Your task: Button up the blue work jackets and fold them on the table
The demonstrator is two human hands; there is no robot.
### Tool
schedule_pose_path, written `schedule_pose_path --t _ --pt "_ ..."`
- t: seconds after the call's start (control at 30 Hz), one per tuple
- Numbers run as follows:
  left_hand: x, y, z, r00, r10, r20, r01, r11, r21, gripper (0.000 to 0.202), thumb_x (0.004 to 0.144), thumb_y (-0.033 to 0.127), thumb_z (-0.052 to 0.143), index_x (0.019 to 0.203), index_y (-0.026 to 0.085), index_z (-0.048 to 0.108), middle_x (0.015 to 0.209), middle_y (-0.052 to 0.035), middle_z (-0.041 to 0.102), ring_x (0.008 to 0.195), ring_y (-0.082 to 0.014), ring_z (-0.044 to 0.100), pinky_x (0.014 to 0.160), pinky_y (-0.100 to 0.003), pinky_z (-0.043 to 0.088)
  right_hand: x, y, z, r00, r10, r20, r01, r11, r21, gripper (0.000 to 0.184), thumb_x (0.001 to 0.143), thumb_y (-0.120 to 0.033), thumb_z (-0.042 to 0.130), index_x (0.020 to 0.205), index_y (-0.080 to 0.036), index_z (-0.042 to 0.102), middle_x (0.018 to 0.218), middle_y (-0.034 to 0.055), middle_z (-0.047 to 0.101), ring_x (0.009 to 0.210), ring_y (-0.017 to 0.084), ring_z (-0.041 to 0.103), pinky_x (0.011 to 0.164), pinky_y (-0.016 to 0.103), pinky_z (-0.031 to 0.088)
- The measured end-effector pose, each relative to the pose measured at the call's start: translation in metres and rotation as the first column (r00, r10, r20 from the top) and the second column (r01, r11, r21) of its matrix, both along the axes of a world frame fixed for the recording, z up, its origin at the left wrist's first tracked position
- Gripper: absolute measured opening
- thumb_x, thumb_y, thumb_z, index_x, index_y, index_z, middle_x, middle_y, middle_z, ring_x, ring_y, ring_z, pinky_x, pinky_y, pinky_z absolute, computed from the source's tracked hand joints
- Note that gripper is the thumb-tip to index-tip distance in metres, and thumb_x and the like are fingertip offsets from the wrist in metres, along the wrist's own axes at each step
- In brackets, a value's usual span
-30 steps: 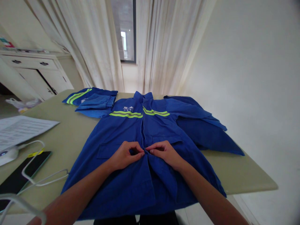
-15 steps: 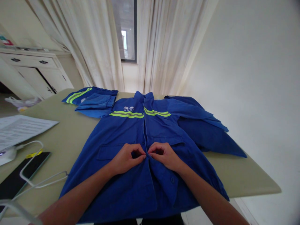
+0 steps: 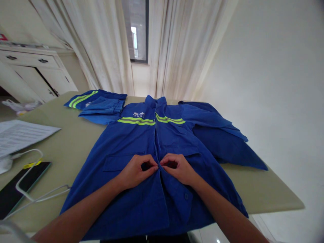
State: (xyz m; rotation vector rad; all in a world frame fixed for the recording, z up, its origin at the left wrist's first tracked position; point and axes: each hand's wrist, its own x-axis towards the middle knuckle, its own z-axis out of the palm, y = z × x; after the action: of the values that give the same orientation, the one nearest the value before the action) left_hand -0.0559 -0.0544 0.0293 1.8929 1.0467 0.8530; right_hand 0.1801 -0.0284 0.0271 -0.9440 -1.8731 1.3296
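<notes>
A blue work jacket (image 3: 126,138) with yellow-green and grey reflective bands lies front side up, its collar at the far end. At the middle of its front opening, my left hand (image 3: 138,170) pinches one edge between thumb and fingertips. Close beside it, my right hand (image 3: 178,168) pinches the facing edge, fingertips nearly touching the left ones. Whether a button sits between the fingers is hidden. Below my right hand, a dark button (image 3: 186,196) shows on the turned-out lower flap. The jacket's right-hand sleeve (image 3: 210,116) lies over darker blue cloth (image 3: 227,148).
The jacket rests on a beige table (image 3: 73,135). Folded blue clothing (image 3: 103,104) with a reflective band lies at the far left. Printed paper (image 3: 25,135), a black phone (image 3: 22,189) and a white cable (image 3: 50,194) are at left. Curtains (image 3: 177,44) hang behind; a wall stands right.
Both hands keep their pinch at almost the same spot on the jacket's front. The camera view has shifted slightly, moving the items on the left a little toward the frame's edge.
</notes>
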Motion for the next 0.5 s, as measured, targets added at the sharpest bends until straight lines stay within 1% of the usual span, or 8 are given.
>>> schedule_pose_path --t 0.07,0.13,0.2,0.27,0.3,0.37,0.43,0.5 --pt "-0.0001 0.0001 -0.0018 1.000 0.009 -0.020 -0.008 0.999 0.036 0.013 0.096 0.029 0.069 0.092 0.021 0.078 0.087 0.0004 0.079 0.080 -0.0148 0.071 0.075 -0.024 0.051 -0.0001 -0.0018 0.0009 1.000 -0.003 0.029 -0.001 0.989 0.145 0.010 0.090 -0.028 0.075 0.091 -0.020 0.081 0.090 0.0046 0.075 0.079 0.017 0.069 0.068 0.026 0.050" --pt "0.0001 0.0000 -0.0037 0.999 0.021 -0.041 -0.019 0.998 0.062 0.011 0.095 0.029 0.069 0.093 0.021 0.078 0.089 0.0005 0.079 0.082 -0.0153 0.072 0.076 -0.024 0.051 -0.0001 -0.0034 0.0012 0.998 0.005 0.062 -0.020 0.968 0.250 0.009 0.093 -0.023 0.072 0.094 -0.021 0.081 0.091 0.0049 0.075 0.080 0.017 0.069 0.070 0.026 0.051" --pt "0.0009 -0.0003 -0.0051 0.998 0.025 -0.059 -0.022 0.998 0.051 0.011 0.096 0.028 0.069 0.093 0.022 0.078 0.089 0.0007 0.079 0.081 -0.0153 0.072 0.075 -0.024 0.050 -0.0004 -0.0050 0.0004 0.995 0.013 0.101 -0.045 0.943 0.328 0.012 0.094 -0.019 0.069 0.096 -0.021 0.080 0.092 0.0054 0.075 0.081 0.016 0.069 0.071 0.027 0.051" --pt "0.0020 -0.0006 -0.0055 0.997 0.025 -0.075 -0.023 0.999 0.025 0.011 0.096 0.027 0.069 0.093 0.022 0.077 0.086 0.0013 0.079 0.079 -0.0147 0.072 0.074 -0.024 0.050 -0.0012 -0.0064 -0.0011 0.989 0.014 0.148 -0.069 0.924 0.377 0.014 0.094 -0.016 0.066 0.098 -0.020 0.079 0.094 0.0059 0.074 0.080 0.016 0.068 0.071 0.027 0.051" --pt "0.0023 -0.0006 -0.0053 0.997 0.023 -0.080 -0.022 1.000 0.016 0.010 0.095 0.026 0.069 0.094 0.022 0.077 0.086 0.0017 0.079 0.078 -0.0144 0.072 0.073 -0.024 0.051 -0.0016 -0.0069 -0.0017 0.986 0.011 0.165 -0.075 0.918 0.389 0.015 0.093 -0.014 0.066 0.099 -0.020 0.079 0.095 0.0061 0.074 0.080 0.016 0.068 0.070 0.026 0.051" --pt "0.0020 -0.0001 -0.0045 0.997 0.010 -0.079 -0.007 0.999 0.034 0.012 0.096 0.025 0.067 0.104 0.023 0.077 0.088 0.0019 0.079 0.079 -0.0141 0.072 0.075 -0.023 0.052 -0.0024 -0.0075 -0.0023 0.986 -0.002 0.164 -0.063 0.920 0.387 0.016 0.090 -0.012 0.066 0.097 -0.020 0.078 0.093 0.0054 0.073 0.076 0.015 0.067 0.068 0.026 0.051" --pt "0.0000 0.0009 -0.0033 0.997 -0.034 -0.076 0.040 0.995 0.089 0.019 0.099 0.025 0.064 0.114 0.024 0.076 0.098 0.0004 0.080 0.087 -0.0148 0.074 0.081 -0.024 0.054 -0.0028 -0.0075 -0.0013 0.992 -0.021 0.126 -0.024 0.937 0.348 0.013 0.089 -0.012 0.068 0.093 -0.019 0.077 0.088 0.0041 0.072 0.073 0.014 0.066 0.066 0.025 0.050" --pt "-0.0036 0.0019 -0.0024 0.994 -0.070 -0.086 0.083 0.985 0.152 0.021 0.101 0.025 0.062 0.116 0.025 0.076 0.105 -0.0009 0.081 0.094 -0.0155 0.076 0.086 -0.024 0.055 -0.0025 -0.0070 0.0013 0.995 -0.036 0.092 0.009 0.959 0.283 0.008 0.089 -0.016 0.071 0.090 -0.020 0.078 0.084 0.0030 0.072 0.071 0.014 0.066 0.065 0.024 0.050"
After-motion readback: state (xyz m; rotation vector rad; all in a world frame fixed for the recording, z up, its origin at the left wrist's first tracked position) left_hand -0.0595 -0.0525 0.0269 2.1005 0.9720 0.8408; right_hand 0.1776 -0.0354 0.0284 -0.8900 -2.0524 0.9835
